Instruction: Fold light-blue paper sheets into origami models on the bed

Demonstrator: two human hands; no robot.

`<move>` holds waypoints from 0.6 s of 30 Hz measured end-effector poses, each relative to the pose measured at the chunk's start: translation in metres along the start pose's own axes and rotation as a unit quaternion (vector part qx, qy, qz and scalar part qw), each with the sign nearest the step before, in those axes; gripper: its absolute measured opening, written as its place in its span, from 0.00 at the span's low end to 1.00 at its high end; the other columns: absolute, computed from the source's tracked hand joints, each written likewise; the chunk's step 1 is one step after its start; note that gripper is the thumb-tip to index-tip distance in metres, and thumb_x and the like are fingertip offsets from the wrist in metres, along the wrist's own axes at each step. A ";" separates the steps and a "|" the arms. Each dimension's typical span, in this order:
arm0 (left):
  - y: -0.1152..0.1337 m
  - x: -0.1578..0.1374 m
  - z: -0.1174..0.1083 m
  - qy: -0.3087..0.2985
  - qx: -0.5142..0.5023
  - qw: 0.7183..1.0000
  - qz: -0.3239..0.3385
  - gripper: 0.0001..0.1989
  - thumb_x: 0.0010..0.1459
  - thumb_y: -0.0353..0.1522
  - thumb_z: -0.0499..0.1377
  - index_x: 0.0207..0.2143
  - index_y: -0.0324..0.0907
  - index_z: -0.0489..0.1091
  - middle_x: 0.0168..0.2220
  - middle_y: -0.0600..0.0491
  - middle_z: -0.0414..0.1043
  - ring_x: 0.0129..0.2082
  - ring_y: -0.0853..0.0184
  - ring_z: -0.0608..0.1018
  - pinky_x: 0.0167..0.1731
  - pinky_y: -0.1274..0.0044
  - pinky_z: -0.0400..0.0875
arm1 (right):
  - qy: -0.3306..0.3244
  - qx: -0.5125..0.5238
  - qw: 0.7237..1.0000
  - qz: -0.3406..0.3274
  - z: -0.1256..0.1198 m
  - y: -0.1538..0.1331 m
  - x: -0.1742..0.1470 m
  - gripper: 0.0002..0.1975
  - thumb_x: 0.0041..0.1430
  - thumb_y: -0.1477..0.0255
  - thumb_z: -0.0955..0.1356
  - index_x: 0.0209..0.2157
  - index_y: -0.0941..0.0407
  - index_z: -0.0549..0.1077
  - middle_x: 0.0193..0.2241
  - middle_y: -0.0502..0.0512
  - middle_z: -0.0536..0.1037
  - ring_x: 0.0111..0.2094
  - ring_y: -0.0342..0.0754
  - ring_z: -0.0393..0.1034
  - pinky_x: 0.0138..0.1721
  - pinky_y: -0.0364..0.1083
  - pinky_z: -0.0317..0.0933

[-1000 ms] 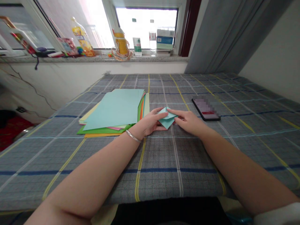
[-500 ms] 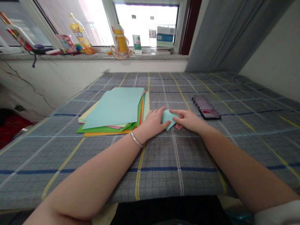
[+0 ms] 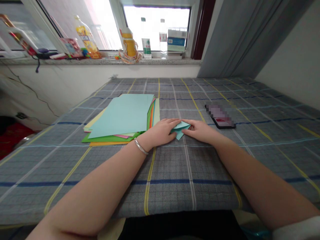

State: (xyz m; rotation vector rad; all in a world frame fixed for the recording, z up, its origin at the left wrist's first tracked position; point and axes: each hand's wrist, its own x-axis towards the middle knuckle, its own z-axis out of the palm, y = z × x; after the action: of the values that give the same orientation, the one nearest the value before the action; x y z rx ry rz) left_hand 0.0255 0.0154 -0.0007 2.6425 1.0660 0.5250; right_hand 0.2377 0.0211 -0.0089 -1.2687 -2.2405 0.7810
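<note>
A small folded piece of light blue paper point(image 3: 180, 129) lies on the checked cloth between my two hands, one corner pointing toward me. From the left, my left hand point(image 3: 165, 131) grips its edge, the thumb near the lower side and the fingers along the top. On the other side my right hand point(image 3: 199, 131) pinches the paper between thumb and forefinger. The two forefingers nearly meet at the upper edge, where a flap is bent over. Parts of the paper are hidden under the fingers. A silver bangle point(image 3: 141, 147) circles my left wrist.
Left of my hands lies a stack of coloured paper point(image 3: 122, 115), light blue on top. A phone point(image 3: 220, 116) rests to the right. The checked cloth point(image 3: 170, 193) covers the table. Bottles, a yellow cup point(image 3: 130, 46) and boxes point(image 3: 176, 41) stand on the windowsill behind.
The top of the blue paper has been folded down toward me, so its upper edge now runs nearly straight. Both hands have shifted slightly, their forefingers closer together.
</note>
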 end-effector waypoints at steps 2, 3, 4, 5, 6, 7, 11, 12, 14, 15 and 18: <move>-0.001 0.002 0.006 0.041 0.000 0.999 -0.017 0.24 0.62 0.32 0.52 0.60 0.38 0.63 0.60 0.41 0.66 0.58 0.55 0.68 0.59 0.64 0.59 | 0.029 -0.005 1.000 0.009 0.004 -0.001 0.002 0.21 0.61 0.68 0.65 0.57 0.49 0.71 0.47 0.54 0.80 0.43 0.53 0.75 0.44 0.50 0.66; -0.002 0.004 0.010 0.058 0.000 0.998 -0.030 0.22 0.64 0.31 0.51 0.60 0.38 0.64 0.57 0.42 0.68 0.56 0.56 0.70 0.58 0.65 0.60 | 0.045 -0.012 0.999 0.016 0.005 -0.001 0.003 0.20 0.62 0.69 0.64 0.56 0.49 0.72 0.49 0.54 0.79 0.46 0.54 0.74 0.47 0.51 0.65; -0.003 0.005 0.013 0.069 0.003 0.997 -0.046 0.21 0.64 0.31 0.51 0.59 0.39 0.65 0.54 0.42 0.71 0.54 0.56 0.72 0.56 0.65 0.62 | 0.060 -0.025 0.998 0.024 0.006 -0.001 0.003 0.20 0.63 0.70 0.63 0.55 0.50 0.73 0.50 0.55 0.78 0.49 0.55 0.73 0.49 0.52 0.64; -0.004 0.006 0.015 0.076 0.008 0.995 -0.060 0.21 0.65 0.31 0.50 0.59 0.39 0.65 0.51 0.42 0.73 0.51 0.57 0.74 0.54 0.65 0.64 | 0.072 -0.044 0.996 0.031 0.005 -0.001 0.003 0.19 0.63 0.71 0.63 0.54 0.50 0.74 0.51 0.55 0.78 0.50 0.55 0.72 0.50 0.53 0.64; -0.004 0.007 0.017 0.077 0.014 0.994 -0.070 0.21 0.65 0.31 0.50 0.59 0.40 0.66 0.48 0.42 0.75 0.49 0.57 0.75 0.53 0.65 0.65 | 0.080 -0.067 0.994 0.035 0.004 -0.002 0.003 0.19 0.62 0.71 0.63 0.53 0.49 0.75 0.50 0.55 0.78 0.50 0.56 0.72 0.50 0.54 0.64; -0.004 0.008 0.017 0.076 0.020 0.994 -0.075 0.20 0.65 0.31 0.50 0.58 0.40 0.66 0.46 0.43 0.76 0.47 0.57 0.75 0.51 0.65 0.66 | 0.086 -0.093 0.991 0.038 0.002 -0.003 0.002 0.19 0.62 0.72 0.63 0.52 0.48 0.76 0.48 0.55 0.79 0.49 0.57 0.73 0.48 0.54 0.65; -0.004 0.007 0.014 0.067 0.046 0.995 -0.061 0.20 0.65 0.29 0.50 0.58 0.40 0.66 0.44 0.43 0.76 0.46 0.58 0.76 0.51 0.66 0.66 | 0.072 -0.196 0.977 0.032 -0.007 -0.006 -0.004 0.22 0.60 0.75 0.64 0.52 0.42 0.75 0.44 0.52 0.81 0.42 0.56 0.76 0.42 0.53 0.67; -0.004 0.007 0.013 0.059 0.057 0.995 -0.051 0.20 0.65 0.29 0.50 0.58 0.39 0.66 0.44 0.43 0.76 0.46 0.58 0.76 0.51 0.66 0.66 | 0.063 -0.213 0.975 0.027 -0.009 -0.006 -0.005 0.22 0.60 0.75 0.64 0.53 0.41 0.74 0.44 0.52 0.81 0.42 0.56 0.76 0.42 0.53 0.67; -0.004 0.006 0.012 0.035 0.084 0.996 -0.019 0.21 0.65 0.27 0.49 0.59 0.38 0.65 0.46 0.43 0.75 0.46 0.59 0.75 0.51 0.66 0.65 | 0.039 -0.240 0.970 0.018 -0.012 -0.003 -0.006 0.23 0.62 0.73 0.63 0.56 0.40 0.71 0.46 0.51 0.80 0.44 0.55 0.76 0.44 0.52 0.67; -0.004 0.005 0.012 0.025 0.101 0.995 -0.003 0.21 0.65 0.27 0.48 0.59 0.38 0.64 0.48 0.43 0.75 0.46 0.59 0.75 0.51 0.66 0.65 | 0.025 -0.251 0.968 0.017 -0.013 -0.002 -0.007 0.23 0.63 0.72 0.62 0.57 0.40 0.69 0.48 0.51 0.80 0.45 0.55 0.75 0.45 0.52 0.67; -0.005 0.002 0.013 0.016 0.165 0.986 0.005 0.22 0.66 0.28 0.48 0.61 0.39 0.62 0.52 0.45 0.72 0.47 0.59 0.72 0.51 0.66 0.65 | -0.010 -0.276 0.961 0.027 -0.015 0.001 -0.007 0.24 0.65 0.69 0.60 0.61 0.39 0.65 0.51 0.51 0.78 0.47 0.55 0.75 0.46 0.52 0.66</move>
State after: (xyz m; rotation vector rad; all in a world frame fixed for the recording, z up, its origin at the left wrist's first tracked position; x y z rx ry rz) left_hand 0.0296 0.0194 -0.0139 2.9320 1.2457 0.4254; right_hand 0.2517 0.0194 0.0008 -1.5702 -2.5480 0.1759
